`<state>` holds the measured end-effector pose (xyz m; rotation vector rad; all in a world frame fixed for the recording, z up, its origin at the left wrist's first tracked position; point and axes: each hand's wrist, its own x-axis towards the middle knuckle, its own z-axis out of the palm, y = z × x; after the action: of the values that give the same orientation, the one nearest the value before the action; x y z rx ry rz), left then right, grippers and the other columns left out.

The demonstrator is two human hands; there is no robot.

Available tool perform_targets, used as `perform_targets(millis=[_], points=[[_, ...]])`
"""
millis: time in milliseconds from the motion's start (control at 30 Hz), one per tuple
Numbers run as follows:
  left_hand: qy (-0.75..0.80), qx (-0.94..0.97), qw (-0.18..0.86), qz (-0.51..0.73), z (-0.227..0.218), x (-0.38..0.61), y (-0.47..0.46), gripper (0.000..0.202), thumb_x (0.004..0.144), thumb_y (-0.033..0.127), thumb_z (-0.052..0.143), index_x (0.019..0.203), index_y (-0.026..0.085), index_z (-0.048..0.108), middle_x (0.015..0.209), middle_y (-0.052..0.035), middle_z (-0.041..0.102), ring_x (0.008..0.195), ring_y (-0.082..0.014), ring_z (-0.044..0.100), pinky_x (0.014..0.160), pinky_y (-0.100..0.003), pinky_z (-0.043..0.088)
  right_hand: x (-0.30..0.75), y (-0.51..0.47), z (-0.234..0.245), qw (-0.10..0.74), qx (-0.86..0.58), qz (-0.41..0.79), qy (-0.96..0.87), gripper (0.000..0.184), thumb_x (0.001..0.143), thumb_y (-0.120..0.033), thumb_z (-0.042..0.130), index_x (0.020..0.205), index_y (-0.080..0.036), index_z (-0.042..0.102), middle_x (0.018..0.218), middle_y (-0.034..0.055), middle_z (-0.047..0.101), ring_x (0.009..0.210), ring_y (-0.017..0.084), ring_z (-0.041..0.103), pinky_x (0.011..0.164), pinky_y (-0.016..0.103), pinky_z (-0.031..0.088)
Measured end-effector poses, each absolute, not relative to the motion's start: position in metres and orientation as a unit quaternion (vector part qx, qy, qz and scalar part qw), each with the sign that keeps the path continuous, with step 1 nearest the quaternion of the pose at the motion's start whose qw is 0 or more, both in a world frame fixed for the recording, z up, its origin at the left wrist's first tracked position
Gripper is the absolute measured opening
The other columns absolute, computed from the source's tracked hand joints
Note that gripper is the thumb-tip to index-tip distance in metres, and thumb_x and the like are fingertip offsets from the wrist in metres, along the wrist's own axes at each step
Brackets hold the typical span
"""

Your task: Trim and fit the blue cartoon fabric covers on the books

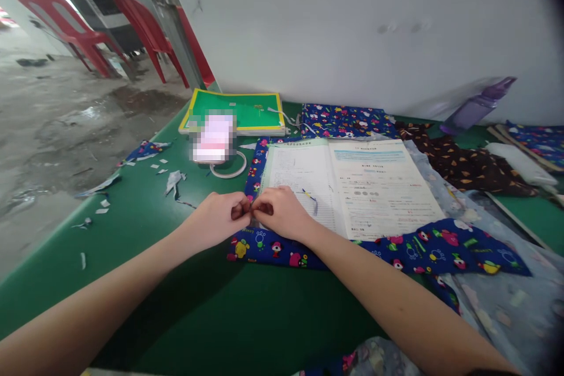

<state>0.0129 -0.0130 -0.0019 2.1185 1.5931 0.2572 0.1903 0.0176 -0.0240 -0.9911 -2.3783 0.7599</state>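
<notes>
We face a pale wall [352, 23], with red chairs [145, 26] off to the left and a green counter [229, 311] before us. On the counter, a blue patterned sheet [414, 252] lies under an open book [383, 188], showing along its left side and lower edge. A brown patterned cloth [467, 158] lies to the right of the book. Behind the book's left page sits a green book with a yellow border [238, 108]; farther right, a purple bottle [469, 111] leans near the wall. Our left grip [224, 216] and right grip [284, 211] meet at the open book's lower left corner, over the sheet, fingertips drawn close together; we cannot tell what, if anything, is pinched between them. Beyond the left grip are a blurred-out phone [214, 140], a looped white cord [240, 164] and small scraps [174, 181].
</notes>
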Motion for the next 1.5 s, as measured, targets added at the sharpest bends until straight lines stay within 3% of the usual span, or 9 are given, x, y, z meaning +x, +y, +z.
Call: perform_targets(millis=[200,733,1500], points=[[0.586,0.778,0.207,0.092,-0.0034,0.0118,-0.0116,0.012,0.075,0.030,0.050,0.074,0.018,0.055,0.053,0.0053,0.051,0.050,-0.0099,0.046,0.054,-0.022,0.031,0.1900,0.0168,-0.0252,0.239,-0.354,0.274,-0.862,0.009,0.079,-0.021,0.056,0.075,-0.020,0.063,0.079,-0.0025,0.064,0.073,0.011,0.054,0.082,0.031,0.032],[0.607,0.740,0.279,0.074,-0.0054,0.0082,-0.0073,0.019,0.073,0.035,0.051,0.076,0.018,0.059,0.053,0.0046,0.051,0.051,-0.0110,0.046,0.049,-0.022,0.030,0.1897,0.0159,-0.0253,0.232,-0.367,0.257,-0.863,0.013,0.081,-0.023,0.054,0.075,-0.020,0.065,0.078,-0.0014,0.063,0.072,0.011,0.052,0.080,0.031,0.033],[0.605,0.732,0.304,0.073,-0.0017,0.0084,-0.0060,0.020,0.074,0.037,0.052,0.076,0.019,0.060,0.051,0.0048,0.050,0.049,-0.0114,0.045,0.049,-0.022,0.028,0.1893,0.0175,-0.0271,0.218,-0.368,0.250,-0.869,0.012,0.081,-0.025,0.056,0.077,-0.022,0.067,0.079,-0.0023,0.065,0.072,0.011,0.054,0.081,0.030,0.033]])
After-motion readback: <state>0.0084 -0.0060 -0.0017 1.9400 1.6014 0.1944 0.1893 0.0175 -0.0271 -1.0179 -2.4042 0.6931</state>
